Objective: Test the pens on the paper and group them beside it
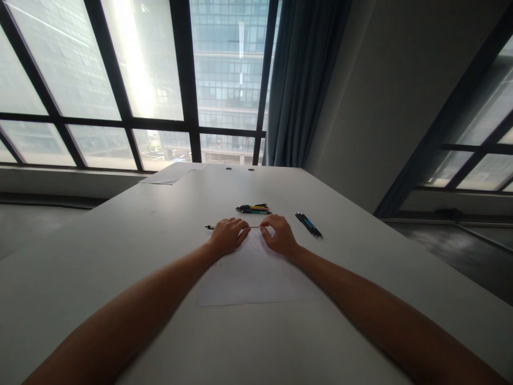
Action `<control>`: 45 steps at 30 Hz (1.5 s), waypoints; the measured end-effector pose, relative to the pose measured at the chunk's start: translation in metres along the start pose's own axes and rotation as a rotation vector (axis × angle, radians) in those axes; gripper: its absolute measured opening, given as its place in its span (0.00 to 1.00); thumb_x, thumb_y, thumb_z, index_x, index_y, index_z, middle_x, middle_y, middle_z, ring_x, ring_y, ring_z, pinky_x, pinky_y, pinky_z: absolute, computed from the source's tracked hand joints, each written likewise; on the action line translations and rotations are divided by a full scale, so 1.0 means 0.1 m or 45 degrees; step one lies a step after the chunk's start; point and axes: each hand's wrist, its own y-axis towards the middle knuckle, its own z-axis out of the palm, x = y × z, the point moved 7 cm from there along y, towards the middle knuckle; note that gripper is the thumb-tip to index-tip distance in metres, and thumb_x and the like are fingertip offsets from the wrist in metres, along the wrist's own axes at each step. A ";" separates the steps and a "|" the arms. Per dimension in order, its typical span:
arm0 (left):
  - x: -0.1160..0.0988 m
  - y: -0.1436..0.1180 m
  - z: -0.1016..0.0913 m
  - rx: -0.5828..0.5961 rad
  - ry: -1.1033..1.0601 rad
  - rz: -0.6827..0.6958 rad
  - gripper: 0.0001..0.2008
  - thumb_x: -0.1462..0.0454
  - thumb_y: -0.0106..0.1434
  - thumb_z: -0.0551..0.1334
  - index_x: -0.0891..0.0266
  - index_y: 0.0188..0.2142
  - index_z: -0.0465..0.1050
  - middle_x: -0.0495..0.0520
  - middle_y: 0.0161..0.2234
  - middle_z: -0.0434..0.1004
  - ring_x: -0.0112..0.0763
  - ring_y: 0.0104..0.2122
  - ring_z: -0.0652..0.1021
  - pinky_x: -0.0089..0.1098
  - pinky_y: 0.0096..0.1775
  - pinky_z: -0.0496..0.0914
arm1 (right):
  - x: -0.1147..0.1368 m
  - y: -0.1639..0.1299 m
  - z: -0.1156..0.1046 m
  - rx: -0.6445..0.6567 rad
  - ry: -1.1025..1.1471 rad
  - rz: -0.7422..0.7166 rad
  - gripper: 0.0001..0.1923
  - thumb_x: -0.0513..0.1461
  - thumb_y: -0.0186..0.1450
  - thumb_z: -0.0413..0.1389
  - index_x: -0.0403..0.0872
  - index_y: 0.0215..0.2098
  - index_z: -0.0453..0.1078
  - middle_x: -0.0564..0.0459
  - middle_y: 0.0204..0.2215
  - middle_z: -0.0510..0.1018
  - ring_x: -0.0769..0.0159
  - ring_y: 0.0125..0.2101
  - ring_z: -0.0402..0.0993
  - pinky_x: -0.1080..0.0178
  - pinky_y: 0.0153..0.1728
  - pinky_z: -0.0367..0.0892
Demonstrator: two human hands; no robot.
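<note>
My left hand (230,235) is closed, and a dark pen (209,227) sticks out on its left side; the rest of the pen is hidden under the fingers. Between the two hands runs a thin pen refill (255,227), roughly in line with the pen. The thumb and forefinger of my right hand (279,235) pinch its right end. Both hands are just over the far part of a white sheet of paper (256,283), which carries small faint marks. Whether the refill sits inside the pen is hidden by my left hand.
Beyond my hands lies a bunch of pens (253,208), one of them yellow. Several dark pens (308,224) lie side by side to the right. More paper sheets (172,172) and two dark round discs (250,169) are at the far end of the white table (160,224).
</note>
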 end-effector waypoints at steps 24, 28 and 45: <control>0.06 0.01 -0.01 -0.001 0.031 -0.105 0.10 0.61 0.69 0.52 0.59 0.40 0.70 0.53 0.35 0.78 0.34 0.34 0.76 0.32 0.36 0.66 | -0.20 -0.01 0.03 -0.047 -0.101 0.175 0.03 0.34 0.63 0.50 0.46 0.33 0.65 0.52 0.33 0.75 0.64 0.33 0.71 0.60 0.40 0.57; 0.08 0.01 -0.01 -0.007 0.043 -0.141 0.10 0.61 0.69 0.52 0.59 0.39 0.70 0.53 0.34 0.78 0.34 0.34 0.76 0.32 0.36 0.66 | -0.16 -0.01 0.04 -0.013 -0.093 0.135 0.03 0.35 0.63 0.50 0.46 0.33 0.65 0.52 0.34 0.75 0.64 0.34 0.71 0.60 0.41 0.57; 0.11 0.00 0.01 0.015 0.059 -0.191 0.11 0.61 0.69 0.51 0.59 0.39 0.71 0.53 0.35 0.78 0.34 0.34 0.76 0.31 0.34 0.65 | -0.22 0.00 0.03 -0.043 -0.198 0.200 0.05 0.34 0.65 0.47 0.46 0.36 0.64 0.49 0.37 0.74 0.60 0.40 0.70 0.59 0.43 0.57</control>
